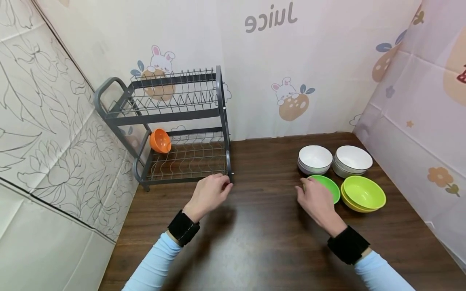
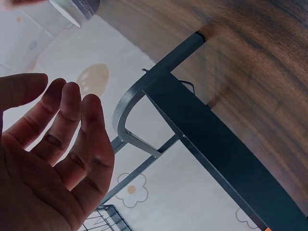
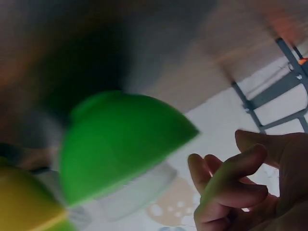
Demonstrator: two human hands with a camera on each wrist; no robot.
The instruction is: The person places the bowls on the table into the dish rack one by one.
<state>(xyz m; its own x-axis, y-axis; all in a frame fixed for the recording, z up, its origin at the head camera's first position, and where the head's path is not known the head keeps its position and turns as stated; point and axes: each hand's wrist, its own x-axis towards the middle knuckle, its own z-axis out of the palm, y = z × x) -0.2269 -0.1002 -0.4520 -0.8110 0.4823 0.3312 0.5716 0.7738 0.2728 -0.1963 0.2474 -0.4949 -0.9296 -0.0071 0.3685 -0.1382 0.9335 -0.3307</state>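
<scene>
In the head view my left hand (image 1: 211, 192) hovers over the table just in front of the dish rack's right end. Its fingers bend loosely with nothing between them, as the left wrist view confirms. My right hand (image 1: 317, 199) is above the left edge of a green bowl (image 1: 330, 186), partly covering it. The right wrist view shows that hand's loosely bent fingers (image 3: 231, 185) beside the green bowl (image 3: 122, 144), apart from it and holding nothing. An orange bowl (image 1: 160, 141) sits tilted at the left of the rack's lower tier.
A grey two-tier dish rack (image 1: 164, 118) stands at the back left. White bowls (image 1: 315, 157) in a stack and more stacked white bowls (image 1: 354, 157) stand behind the green one. Yellow-green bowls (image 1: 364, 192) are nested to its right. Printed cloth walls (image 1: 251, 81) border the dark wooden table (image 1: 262, 226).
</scene>
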